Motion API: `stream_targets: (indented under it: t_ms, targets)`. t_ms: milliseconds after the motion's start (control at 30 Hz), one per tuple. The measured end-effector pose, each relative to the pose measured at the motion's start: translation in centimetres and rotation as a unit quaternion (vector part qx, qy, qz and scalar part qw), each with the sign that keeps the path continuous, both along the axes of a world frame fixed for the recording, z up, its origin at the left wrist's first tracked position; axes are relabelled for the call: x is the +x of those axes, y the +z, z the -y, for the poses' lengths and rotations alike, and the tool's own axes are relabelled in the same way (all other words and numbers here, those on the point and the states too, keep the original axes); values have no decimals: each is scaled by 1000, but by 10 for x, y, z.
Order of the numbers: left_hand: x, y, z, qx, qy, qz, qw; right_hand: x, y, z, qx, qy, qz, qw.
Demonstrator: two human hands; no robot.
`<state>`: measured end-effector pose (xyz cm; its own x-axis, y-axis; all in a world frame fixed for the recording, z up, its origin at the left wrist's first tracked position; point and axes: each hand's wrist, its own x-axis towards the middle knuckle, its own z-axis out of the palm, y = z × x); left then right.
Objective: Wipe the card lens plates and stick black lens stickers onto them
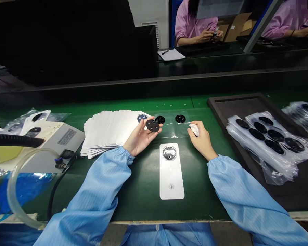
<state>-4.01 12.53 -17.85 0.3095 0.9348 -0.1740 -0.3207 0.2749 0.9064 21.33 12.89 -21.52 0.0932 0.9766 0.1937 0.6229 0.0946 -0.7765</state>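
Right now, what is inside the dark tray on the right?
A stack of clear plastic sheets carrying black holed discs lies in the dark tray. The sheets hide the tray floor beneath them, and the lower sheets' contents cannot be made out.

From here I can't make out the small white piece (194, 130) in the right hand (201, 141); its fingers hide most of it. The left hand (139, 136) hides the black disc's (152, 125) underside and part of the white card stack (105, 131). The frame cuts off the dark tray (233, 106), and what the co-worker's hands (206, 35) hold is too small to tell.
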Motion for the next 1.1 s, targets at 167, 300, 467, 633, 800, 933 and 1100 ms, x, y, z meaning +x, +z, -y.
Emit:
stream_targets:
  t_ms: [167, 300, 467, 633, 800, 933, 1100]
  targets:
    - [-5, -5, 12, -5, -26, -6, 1000, 0, 0, 1, 8, 6, 12, 1000]
    - [-5, -3, 22, 47, -32, -62, 996, -3, 5, 7, 21, 20, 21, 999]
    - [10, -10, 37, 164, -14, -187, 969, -5, 19, 34, 8, 143, 40, 989]
    - [26, -19, 54, 279, -27, -317, 906, -2, 22, 59, -9, 263, 116, 958]
    - [27, -21, 60, 402, -56, -465, 786, -1, 19, 58, 3, 278, 219, 935]
    - [26, -22, 59, 389, -70, -487, 779, -2, 20, 54, -17, 292, 234, 927]
    - [26, -24, 58, 391, -76, -496, 772, -2, 21, 53, -16, 310, 247, 918]
